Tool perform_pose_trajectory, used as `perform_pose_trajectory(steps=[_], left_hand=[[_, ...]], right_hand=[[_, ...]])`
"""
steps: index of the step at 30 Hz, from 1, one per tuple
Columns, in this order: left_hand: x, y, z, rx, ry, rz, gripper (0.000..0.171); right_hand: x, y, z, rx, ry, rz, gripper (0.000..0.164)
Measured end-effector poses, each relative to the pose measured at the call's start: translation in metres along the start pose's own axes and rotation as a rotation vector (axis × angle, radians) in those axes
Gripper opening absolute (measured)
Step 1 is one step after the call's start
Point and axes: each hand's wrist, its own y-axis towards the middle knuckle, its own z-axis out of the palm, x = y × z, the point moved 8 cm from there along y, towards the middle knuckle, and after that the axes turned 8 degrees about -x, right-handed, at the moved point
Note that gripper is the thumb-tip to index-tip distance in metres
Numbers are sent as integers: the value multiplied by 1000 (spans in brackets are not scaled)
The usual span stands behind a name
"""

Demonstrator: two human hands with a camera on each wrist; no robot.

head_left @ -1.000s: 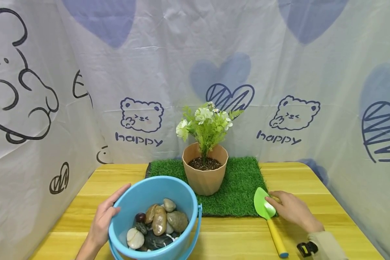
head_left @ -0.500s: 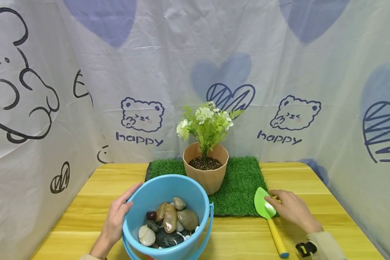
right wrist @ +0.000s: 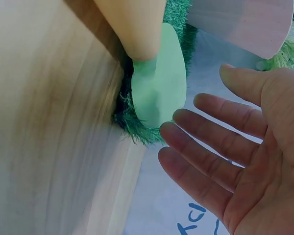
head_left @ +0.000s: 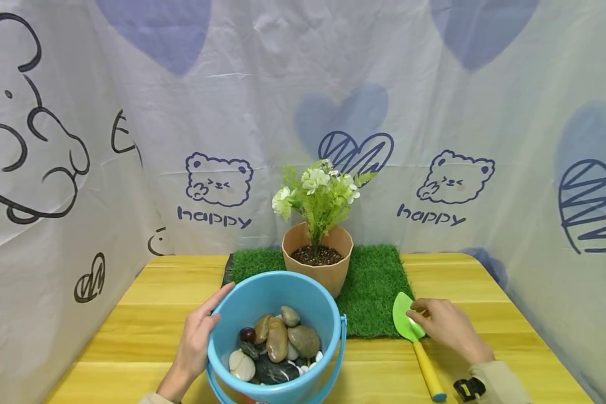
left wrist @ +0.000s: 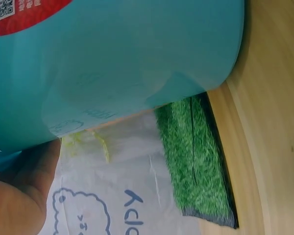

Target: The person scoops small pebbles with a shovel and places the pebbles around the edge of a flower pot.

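In the head view, my left hand [head_left: 194, 342] lies against the left side of a light blue bucket [head_left: 232, 292], index finger stretched along its outside and thumb at the rim. Inside the bucket are several stones [head_left: 278, 339], brown, white, black and dark red. The left wrist view has the hand's edge [left wrist: 19, 203] beside the bucket wall [left wrist: 127, 63]. My right hand [head_left: 449, 328] hovers over the green blade of a garden trowel [head_left: 426, 367] with a yellow handle. In the right wrist view, its fingers are spread and loosely bent, with nothing in them, near the blade [right wrist: 161, 83].
Behind the bucket, a tan flowerpot [head_left: 328, 275] with soil and a white-flowered plant [head_left: 318, 193] stands on a green turf mat [head_left: 376, 297]. The wooden table [head_left: 131, 336] is backed by a printed white curtain [head_left: 283, 112]. The bucket overlaps the pot's lower front.
The bucket with its stones has slid to the right, my left hand moving along with it. The right hand has stayed above the trowel, almost unmoved.
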Motion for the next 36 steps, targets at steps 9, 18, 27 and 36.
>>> perform_pose_trajectory(steps=[9, 18, 27, 36], left_hand=[[-9, 12, 17, 10, 61, 54, 48], [-4, 6, 31, 5, 43, 14, 49], [-1, 7, 43, 5, 37, -21, 57], [-3, 6, 50, 10, 32, -8, 59]], right_hand=[[7, 7, -6, -27, 0, 0, 32], [-2, -3, -3, 11, -2, 18, 38], [-10, -7, -4, 18, -6, 16, 35], [-9, -12, 6, 93, 22, 21, 23]])
